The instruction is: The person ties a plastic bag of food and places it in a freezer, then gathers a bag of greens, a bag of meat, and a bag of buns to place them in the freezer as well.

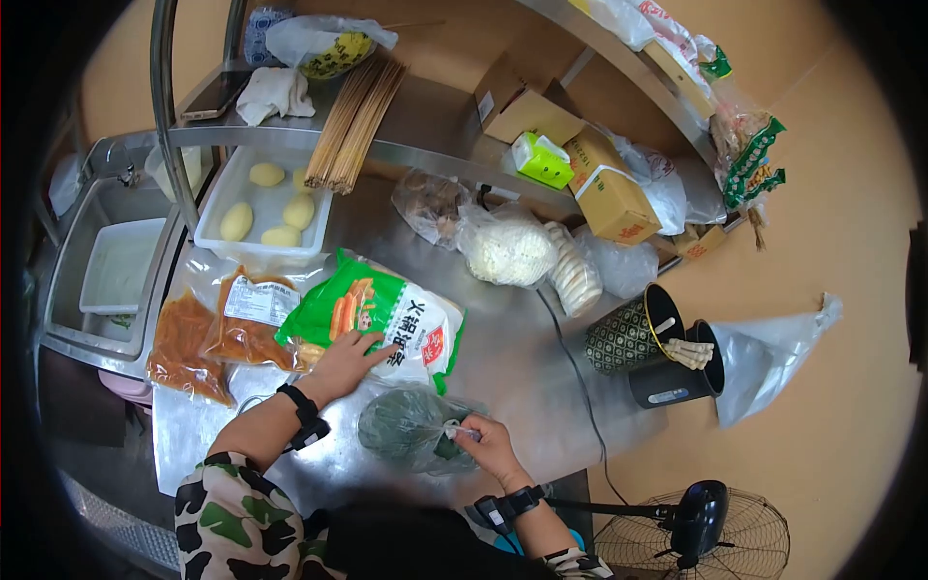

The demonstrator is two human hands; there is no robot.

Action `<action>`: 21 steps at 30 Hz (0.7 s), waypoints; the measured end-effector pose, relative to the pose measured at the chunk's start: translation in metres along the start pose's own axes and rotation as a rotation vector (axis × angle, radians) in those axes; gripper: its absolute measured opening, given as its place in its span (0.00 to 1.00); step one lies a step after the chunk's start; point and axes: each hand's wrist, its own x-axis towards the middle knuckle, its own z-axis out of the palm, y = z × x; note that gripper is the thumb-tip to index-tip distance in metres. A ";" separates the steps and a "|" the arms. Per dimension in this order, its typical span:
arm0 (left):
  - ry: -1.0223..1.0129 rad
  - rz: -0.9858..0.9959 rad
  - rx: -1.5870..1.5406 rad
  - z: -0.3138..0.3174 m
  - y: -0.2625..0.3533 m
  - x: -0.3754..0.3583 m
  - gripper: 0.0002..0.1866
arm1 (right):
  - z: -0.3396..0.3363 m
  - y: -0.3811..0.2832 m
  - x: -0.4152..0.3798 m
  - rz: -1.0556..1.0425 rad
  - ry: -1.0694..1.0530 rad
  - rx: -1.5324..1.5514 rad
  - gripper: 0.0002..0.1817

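My left hand lies on the lower edge of a green and white food packet, its fingers spread over the plastic. The packet rests on the steel table, printed with Chinese characters and a food picture. Nearer to me, my right hand pinches the gathered neck of a clear plastic bag with dark green contents. What is inside that bag is not plain. Left of the packet lie clear pouches of orange-brown food, one pouch plain and another pouch with a white label.
A white tub holds several peeled potatoes. Bundled skewers lie on the shelf above. Bagged white food sits at the back. Two dark bins stand right, a fan lower right, a sink left. A cable crosses the table.
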 end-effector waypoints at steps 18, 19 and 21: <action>0.221 -0.113 -0.260 0.000 -0.009 0.024 0.23 | 0.003 0.006 -0.002 -0.072 0.023 -0.036 0.11; 0.274 -0.159 -0.334 -0.001 -0.011 0.033 0.22 | 0.004 0.007 -0.002 -0.080 0.023 -0.037 0.11; 0.354 -0.311 -0.480 -0.019 -0.008 0.060 0.18 | 0.003 0.005 -0.001 -0.065 0.018 -0.044 0.10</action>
